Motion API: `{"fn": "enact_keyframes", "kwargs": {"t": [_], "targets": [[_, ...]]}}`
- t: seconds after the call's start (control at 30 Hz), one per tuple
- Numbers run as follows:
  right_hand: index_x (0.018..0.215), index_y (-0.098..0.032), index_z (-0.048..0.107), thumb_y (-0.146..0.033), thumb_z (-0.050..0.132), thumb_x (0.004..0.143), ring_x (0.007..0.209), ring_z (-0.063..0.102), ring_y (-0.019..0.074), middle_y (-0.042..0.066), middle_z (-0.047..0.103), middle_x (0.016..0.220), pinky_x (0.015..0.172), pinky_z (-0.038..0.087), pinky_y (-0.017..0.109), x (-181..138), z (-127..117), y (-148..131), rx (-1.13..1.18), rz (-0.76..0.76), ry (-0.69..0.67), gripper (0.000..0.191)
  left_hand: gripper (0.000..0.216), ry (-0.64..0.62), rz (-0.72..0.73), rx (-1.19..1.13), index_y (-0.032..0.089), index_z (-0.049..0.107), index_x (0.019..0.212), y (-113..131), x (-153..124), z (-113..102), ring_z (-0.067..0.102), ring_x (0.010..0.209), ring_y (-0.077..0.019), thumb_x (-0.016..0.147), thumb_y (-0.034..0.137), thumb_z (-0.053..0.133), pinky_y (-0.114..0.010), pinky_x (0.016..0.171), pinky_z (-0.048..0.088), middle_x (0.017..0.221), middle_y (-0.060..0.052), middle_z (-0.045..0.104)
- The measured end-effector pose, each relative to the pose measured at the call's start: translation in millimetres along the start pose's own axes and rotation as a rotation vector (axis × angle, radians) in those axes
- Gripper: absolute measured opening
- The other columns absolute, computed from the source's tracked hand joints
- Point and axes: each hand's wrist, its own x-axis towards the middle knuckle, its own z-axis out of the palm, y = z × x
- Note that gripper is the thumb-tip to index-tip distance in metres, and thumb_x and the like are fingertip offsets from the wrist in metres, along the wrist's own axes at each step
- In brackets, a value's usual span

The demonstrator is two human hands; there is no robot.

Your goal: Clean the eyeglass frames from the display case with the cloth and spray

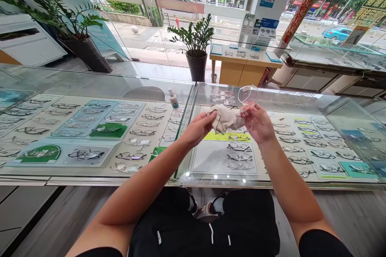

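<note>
My left hand (201, 127) is closed on a beige cleaning cloth (222, 118), gripping its left end. A pair of glasses (248, 95) with thin clear or pale rims is pinched in my right hand (259, 123). One round lens stands up above the right fingers; the other is lower, by the cloth's right end. The cloth seems to touch that lower lens, though the overlap hides the exact contact. Both hands are raised over the glass display counter (211, 184). On the counter, left of the cloth, stands a small white spray bottle (173, 99).
Rows of eyeglass frames (239, 156) lie on trays inside the glass cases, left and right. Past the counter are a potted plant (197, 48), a larger tilted-looking planter (87, 52) and a wooden display table (241, 73). Large windows face a street.
</note>
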Motion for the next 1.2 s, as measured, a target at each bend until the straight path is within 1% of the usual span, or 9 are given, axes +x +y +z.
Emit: {"fn": "enact_keyframes", "kwargs": {"t": [0.13, 0.2, 0.33, 0.57, 0.7, 0.8, 0.9, 1.0, 1.2], "targets": [[0.084, -0.025, 0.077, -0.053, 0.1, 0.074, 0.07, 0.049, 0.0114, -0.001, 0.063, 0.093, 0.056, 0.046, 0.025, -3, 3, 4, -0.111, 0.021, 0.005, 0.038, 0.039, -0.143, -0.054, 0.066, 0.012, 0.077, 0.086, -1, -3, 1, 0.068, 0.078, -0.0155, 0.09, 0.048, 0.092, -0.027, 0.079, 0.055, 0.081, -0.005, 0.074], [0.086, -0.026, 0.077, -0.056, 0.098, 0.076, 0.068, 0.047, 0.0116, -0.001, 0.062, 0.092, 0.053, 0.043, 0.025, -3, 4, 6, -0.15, 0.025, 0.001, 0.038, 0.042, -0.192, -0.063, 0.088, 0.012, 0.079, 0.088, -2, -3, 3, 0.067, 0.076, -0.0155, 0.089, 0.052, 0.091, -0.028, 0.08, 0.054, 0.079, -0.005, 0.074], [0.086, -0.026, 0.077, -0.057, 0.099, 0.075, 0.073, 0.051, 0.0135, 0.0, 0.062, 0.089, 0.058, 0.046, 0.026, -4, 8, 9, -0.16, 0.013, -0.006, 0.039, 0.045, -0.187, -0.047, 0.131, 0.015, 0.082, 0.098, -4, -4, 4, 0.071, 0.086, -0.0185, 0.087, 0.057, 0.092, -0.03, 0.087, 0.055, 0.087, -0.006, 0.079], [0.088, -0.026, 0.077, -0.057, 0.098, 0.074, 0.07, 0.052, 0.0146, 0.0, 0.064, 0.083, 0.059, 0.046, 0.028, -3, 6, 10, -0.165, 0.04, 0.022, 0.04, 0.054, -0.247, -0.053, 0.146, 0.015, 0.08, 0.09, 0, -4, 4, 0.072, 0.088, -0.0243, 0.091, 0.069, 0.08, -0.034, 0.082, 0.056, 0.086, -0.01, 0.078], [0.088, -0.027, 0.077, -0.055, 0.101, 0.072, 0.071, 0.053, 0.0141, -0.001, 0.067, 0.085, 0.061, 0.048, 0.027, -2, 5, 11, -0.136, 0.039, 0.024, 0.04, 0.047, -0.24, -0.035, 0.236, 0.015, 0.079, 0.096, 1, -5, 5, 0.067, 0.083, -0.0193, 0.092, 0.062, 0.083, -0.03, 0.078, 0.054, 0.089, -0.009, 0.076], [0.089, -0.027, 0.077, -0.054, 0.102, 0.071, 0.073, 0.055, 0.0139, -0.001, 0.069, 0.086, 0.062, 0.05, 0.026, -2, 5, 11, -0.124, 0.059, 0.023, 0.041, 0.05, -0.272, -0.027, 0.351, 0.014, 0.076, 0.096, 3, -7, 6, 0.064, 0.079, -0.0171, 0.094, 0.064, 0.081, -0.03, 0.075, 0.054, 0.089, -0.008, 0.073], [0.09, -0.027, 0.077, -0.056, 0.102, 0.071, 0.073, 0.055, 0.0146, -0.001, 0.068, 0.085, 0.063, 0.051, 0.027, -3, 5, 11, -0.135, 0.055, 0.022, 0.042, 0.051, -0.305, -0.015, 0.393, 0.014, 0.073, 0.093, 5, -7, 8, 0.06, 0.073, -0.0147, 0.093, 0.065, 0.081, -0.028, 0.07, 0.051, 0.082, -0.005, 0.069], [0.089, -0.027, 0.077, -0.057, 0.1, 0.074, 0.071, 0.054, 0.0146, -0.001, 0.066, 0.083, 0.062, 0.049, 0.028, -3, 6, 11, -0.156, 0.055, -0.002, 0.041, 0.054, -0.296, 0.006, 0.409, 0.014, 0.071, 0.088, 6, -7, 11, 0.056, 0.068, -0.0128, 0.092, 0.066, 0.082, -0.026, 0.065, 0.048, 0.077, -0.003, 0.065], [0.084, -0.025, 0.077, -0.056, 0.099, 0.076, 0.074, 0.058, 0.015, 0.0, 0.07, 0.087, 0.068, 0.051, 0.03, -5, 9, 14, -0.202, 0.056, -0.132, 0.039, 0.059, -0.168, 0.071, 0.451, 0.014, 0.07, 0.078, 3, -4, 10, 0.052, 0.06, -0.0114, 0.087, 0.071, 0.084, -0.025, 0.059, 0.042, 0.066, -0.002, 0.062]]}}
